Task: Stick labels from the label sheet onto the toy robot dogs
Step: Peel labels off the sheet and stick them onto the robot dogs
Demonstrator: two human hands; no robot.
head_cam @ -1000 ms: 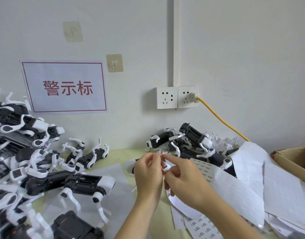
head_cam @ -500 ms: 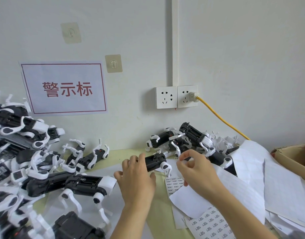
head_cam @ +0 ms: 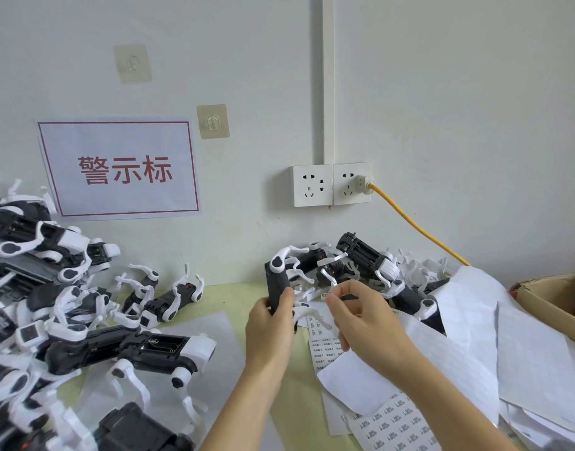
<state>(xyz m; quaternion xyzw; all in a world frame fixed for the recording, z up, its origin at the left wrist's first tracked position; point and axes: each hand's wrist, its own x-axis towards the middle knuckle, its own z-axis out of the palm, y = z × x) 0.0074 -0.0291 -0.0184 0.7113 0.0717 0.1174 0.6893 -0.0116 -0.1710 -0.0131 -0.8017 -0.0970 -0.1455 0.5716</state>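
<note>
At centre of the pale green tabletop (head_cam: 234, 296), the left hand (head_cam: 271, 323) is gripping a black-and-white plastic toy robot dog (head_cam: 278, 284), holding it upright off the surface. The right hand (head_cam: 361, 317) is hovering just beside it, thumb and forefinger pressed together; whether a label is pinched between them cannot be told. The white paper label sheet with rows of small printed stickers (head_cam: 323, 341) is lying directly under both hands. More dogs are lying heaped at left (head_cam: 52, 288) and against the wall (head_cam: 364, 258). Judged step: bringing a peeled label to the held dog. The next move is calling for steadying the body, then pressing the label flat on it.
</note>
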